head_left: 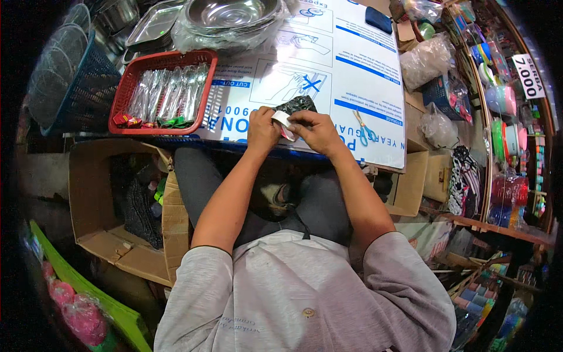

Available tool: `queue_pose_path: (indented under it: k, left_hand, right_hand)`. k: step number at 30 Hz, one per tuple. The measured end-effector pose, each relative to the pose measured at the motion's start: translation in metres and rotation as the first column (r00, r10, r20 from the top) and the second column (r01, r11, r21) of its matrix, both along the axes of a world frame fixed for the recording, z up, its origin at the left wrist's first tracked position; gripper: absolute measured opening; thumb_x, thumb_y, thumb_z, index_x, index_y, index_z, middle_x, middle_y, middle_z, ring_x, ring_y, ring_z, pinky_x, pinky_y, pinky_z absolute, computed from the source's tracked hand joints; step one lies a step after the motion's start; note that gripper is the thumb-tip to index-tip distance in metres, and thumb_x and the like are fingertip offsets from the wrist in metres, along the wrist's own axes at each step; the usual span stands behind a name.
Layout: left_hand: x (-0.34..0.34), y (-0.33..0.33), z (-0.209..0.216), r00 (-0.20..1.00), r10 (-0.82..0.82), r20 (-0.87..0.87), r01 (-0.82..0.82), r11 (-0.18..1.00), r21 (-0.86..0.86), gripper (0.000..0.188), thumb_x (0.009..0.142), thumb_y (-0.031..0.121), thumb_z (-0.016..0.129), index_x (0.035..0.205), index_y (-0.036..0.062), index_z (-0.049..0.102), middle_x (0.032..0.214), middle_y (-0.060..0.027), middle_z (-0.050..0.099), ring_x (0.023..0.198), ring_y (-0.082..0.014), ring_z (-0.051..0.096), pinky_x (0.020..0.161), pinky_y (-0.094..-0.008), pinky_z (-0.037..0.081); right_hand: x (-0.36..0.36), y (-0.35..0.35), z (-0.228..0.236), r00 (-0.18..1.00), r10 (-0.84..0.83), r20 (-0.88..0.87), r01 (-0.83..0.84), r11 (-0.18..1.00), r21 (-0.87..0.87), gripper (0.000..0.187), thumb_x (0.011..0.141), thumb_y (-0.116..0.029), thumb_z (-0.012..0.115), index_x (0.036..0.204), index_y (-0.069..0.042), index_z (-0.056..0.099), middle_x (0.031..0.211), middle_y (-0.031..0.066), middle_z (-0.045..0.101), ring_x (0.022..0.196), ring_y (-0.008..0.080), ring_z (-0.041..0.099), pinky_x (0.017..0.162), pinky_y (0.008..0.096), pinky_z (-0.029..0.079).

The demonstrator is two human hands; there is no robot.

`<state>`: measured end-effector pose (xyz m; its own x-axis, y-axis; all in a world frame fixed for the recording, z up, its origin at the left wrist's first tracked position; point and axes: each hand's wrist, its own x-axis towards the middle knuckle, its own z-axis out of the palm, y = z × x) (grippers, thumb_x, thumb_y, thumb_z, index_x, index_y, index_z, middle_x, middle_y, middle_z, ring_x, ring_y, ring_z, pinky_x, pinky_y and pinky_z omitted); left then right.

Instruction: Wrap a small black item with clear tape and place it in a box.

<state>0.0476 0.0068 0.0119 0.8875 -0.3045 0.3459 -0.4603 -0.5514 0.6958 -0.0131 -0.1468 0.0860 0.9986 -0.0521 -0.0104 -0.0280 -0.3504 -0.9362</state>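
My left hand (262, 130) and right hand (317, 130) are both closed on a small white strip (284, 120), pinched beside a black packet (297, 105) above the white board's (352, 76) near edge.

Glossy black plastic packet (297, 105), steel bowl (231, 13)

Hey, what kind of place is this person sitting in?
Probably a small housewares shop or stall: a price tag hangs on a shelf crowded with colourful packaged goods, a red basket holds wrapped spoons, and steel bowls sit stacked in plastic.
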Motion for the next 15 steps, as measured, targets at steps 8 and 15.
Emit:
queue_pose_path:
  k: [8,15]
  left_hand:
    - [0.003,0.002,-0.005,0.999,-0.015,0.044,0.015,1.000,0.003,0.007,0.073,0.008,0.062,0.080,0.0051,0.064,0.092,-0.0104,0.060,0.085,-0.0341,0.054,0.077,-0.0415,0.045]
    - [0.002,0.000,-0.006,1.000,0.002,-0.007,-0.002,0.999,0.051,0.012,0.073,0.007,0.060,0.083,0.0047,0.065,0.094,-0.0107,0.060,0.087,-0.0335,0.054,0.079,-0.0409,0.046]
  right_hand:
    - [-0.003,0.007,0.003,0.988,0.084,0.131,-0.062,0.985,-0.161,0.009,0.080,-0.005,0.070,0.085,0.000,0.065,0.078,0.0067,0.067,0.069,0.0109,0.061,0.064,0.0248,0.049]
    - [-0.002,0.003,-0.005,0.994,0.080,0.072,-0.065,0.980,-0.189,0.009,0.080,-0.005,0.069,0.086,0.001,0.065,0.081,0.0080,0.067,0.070,0.0130,0.062,0.064,0.0253,0.049]
